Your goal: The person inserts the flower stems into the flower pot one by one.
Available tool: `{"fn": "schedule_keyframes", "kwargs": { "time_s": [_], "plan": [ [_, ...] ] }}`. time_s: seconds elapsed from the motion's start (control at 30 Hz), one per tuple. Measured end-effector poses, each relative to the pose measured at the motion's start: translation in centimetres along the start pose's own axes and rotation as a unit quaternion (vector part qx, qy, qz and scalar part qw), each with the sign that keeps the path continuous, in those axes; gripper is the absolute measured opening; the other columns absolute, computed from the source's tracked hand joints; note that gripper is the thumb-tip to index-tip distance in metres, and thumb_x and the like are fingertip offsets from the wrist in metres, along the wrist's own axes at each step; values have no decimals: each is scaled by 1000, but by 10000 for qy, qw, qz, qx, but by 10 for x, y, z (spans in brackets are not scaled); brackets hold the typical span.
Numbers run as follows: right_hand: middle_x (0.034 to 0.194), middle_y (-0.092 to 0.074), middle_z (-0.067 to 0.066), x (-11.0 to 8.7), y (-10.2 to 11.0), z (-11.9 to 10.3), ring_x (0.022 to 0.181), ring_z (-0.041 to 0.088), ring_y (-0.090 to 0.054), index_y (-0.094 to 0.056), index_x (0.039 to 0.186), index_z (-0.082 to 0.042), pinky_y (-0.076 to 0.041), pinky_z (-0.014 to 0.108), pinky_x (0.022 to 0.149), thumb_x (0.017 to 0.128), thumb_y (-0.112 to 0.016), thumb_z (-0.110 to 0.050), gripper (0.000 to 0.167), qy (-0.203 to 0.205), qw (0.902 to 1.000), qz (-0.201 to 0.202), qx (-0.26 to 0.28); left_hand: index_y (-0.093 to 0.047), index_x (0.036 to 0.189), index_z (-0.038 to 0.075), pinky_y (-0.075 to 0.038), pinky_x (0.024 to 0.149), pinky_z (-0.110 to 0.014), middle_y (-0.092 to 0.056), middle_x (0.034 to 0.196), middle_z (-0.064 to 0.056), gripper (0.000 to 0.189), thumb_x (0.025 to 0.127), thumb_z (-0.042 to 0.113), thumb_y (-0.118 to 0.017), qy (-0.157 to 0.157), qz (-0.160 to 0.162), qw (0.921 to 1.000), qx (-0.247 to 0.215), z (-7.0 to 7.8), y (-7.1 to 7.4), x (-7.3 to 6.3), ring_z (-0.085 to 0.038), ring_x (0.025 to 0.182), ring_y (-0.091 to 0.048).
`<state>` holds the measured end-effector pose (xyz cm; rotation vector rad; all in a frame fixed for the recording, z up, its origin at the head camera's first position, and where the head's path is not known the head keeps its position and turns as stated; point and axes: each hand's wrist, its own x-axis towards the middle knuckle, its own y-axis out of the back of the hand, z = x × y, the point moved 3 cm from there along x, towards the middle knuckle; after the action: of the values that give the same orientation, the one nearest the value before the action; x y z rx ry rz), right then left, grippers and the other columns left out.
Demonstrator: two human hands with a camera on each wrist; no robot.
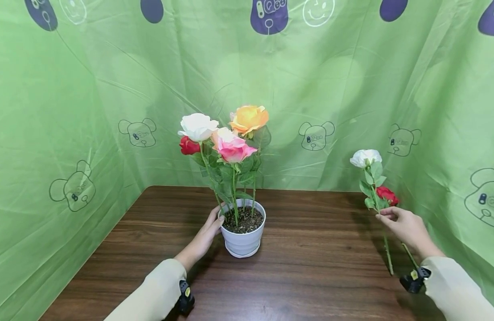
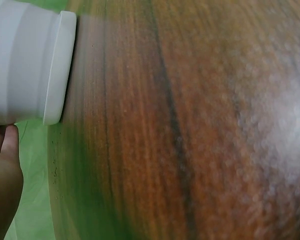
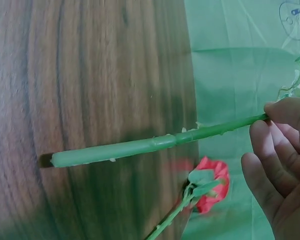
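My left hand (image 1: 204,229) touches the left side of a white flowerpot (image 1: 243,244), its fingers fairly straight against the wall. In the left wrist view, fingertips (image 2: 10,137) meet the pot (image 2: 22,65). Dark soil (image 1: 247,224) fills it, and several artificial roses stand there: white (image 1: 198,127), red (image 1: 189,145), pink (image 1: 235,150) and orange (image 1: 250,119). At the right, my right hand (image 1: 405,227) pinches the stem (image 3: 140,145) of another white rose (image 1: 365,158), held upright above the table. Behind that hand, a second red rose (image 1: 387,195) lies on the table, partly hidden.
The brown wooden table (image 1: 311,267) reaches back to a green curtain (image 1: 287,80) printed with bear outlines, which also hangs at both sides. A black wrist camera (image 1: 414,280) sits on the right wrist, another camera (image 1: 186,296) on the left.
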<state>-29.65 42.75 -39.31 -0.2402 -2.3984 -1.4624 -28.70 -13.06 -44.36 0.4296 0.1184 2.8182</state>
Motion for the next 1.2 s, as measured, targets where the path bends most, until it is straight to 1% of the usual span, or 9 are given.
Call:
{"fn": "schedule_keyframes", "kwargs": {
  "time_s": [0.17,0.3,0.5,0.6,0.73,0.83,0.97,1.07,1.2],
  "plan": [
    [88,-73,12,4,1,-9,73,23,-65,-72,106,-3,-46,40,63,98,-66,-36,35,220,9996,152,7,-21,158,10,-26,113,-59,-21,161,-20,50,111,25,-32,-63,-31,10000,21,0,-1,-1,-35,146,-20],
    [88,-73,12,6,2,-19,72,20,-63,-71,105,-5,-46,38,61,97,-68,-33,30,375,9987,346,83,-22,157,12,-28,113,-58,-22,161,-18,50,111,26,-33,-34,-7,10000,47,0,0,-1,-33,146,-22],
    [87,-73,9,12,0,-36,68,0,-57,-70,102,-7,-46,30,57,95,-71,-24,19,666,9955,591,334,-21,158,12,-28,113,-58,-22,161,-18,51,110,26,-34,0,-6,10000,18,0,0,-1,-32,146,-23],
    [85,-73,7,14,-2,-47,68,-6,-57,-69,102,-8,-47,27,57,94,-72,-21,16,806,9937,633,454,-21,158,11,-28,113,-57,-23,161,-18,51,110,26,-34,-17,0,10000,37,-1,0,0,-33,146,-23],
    [82,-72,6,17,-4,-65,68,0,-62,-67,99,-11,-48,26,56,94,-72,-21,13,1011,9904,685,640,-21,158,10,-27,113,-58,-23,161,-19,51,110,25,-33,-60,4,10000,48,-2,0,0,-34,146,-23],
    [87,-74,9,18,-6,-80,72,13,-69,-67,99,-11,-50,27,57,95,-71,-21,11,1178,9880,721,694,-22,158,12,-28,113,-58,-22,161,-17,50,111,26,-33,-29,9,10000,65,-2,0,0,-33,146,-22],
    [94,-75,12,19,-9,-97,83,32,-73,-68,105,-9,-54,34,65,96,-70,-20,15,1315,9861,733,709,-22,158,15,-27,113,-58,-21,162,-15,50,111,28,-33,40,15,10000,63,-1,0,0,-31,146,-22],
    [97,-75,12,19,-12,-108,88,33,-72,-68,111,-7,-54,29,69,97,-69,-22,20,1331,9852,691,827,-22,158,14,-27,113,-58,-21,162,-16,50,111,28,-33,61,23,10000,43,-1,0,-1,-31,147,-21],
    [101,-75,12,20,-15,-121,86,23,-71,-68,115,-6,-51,16,67,97,-68,-21,23,1404,9821,643,1075,-22,158,14,-28,113,-57,-22,162,-16,50,111,28,-34,81,35,9999,90,-1,1,-1,-32,146,-22]
  ]
}}
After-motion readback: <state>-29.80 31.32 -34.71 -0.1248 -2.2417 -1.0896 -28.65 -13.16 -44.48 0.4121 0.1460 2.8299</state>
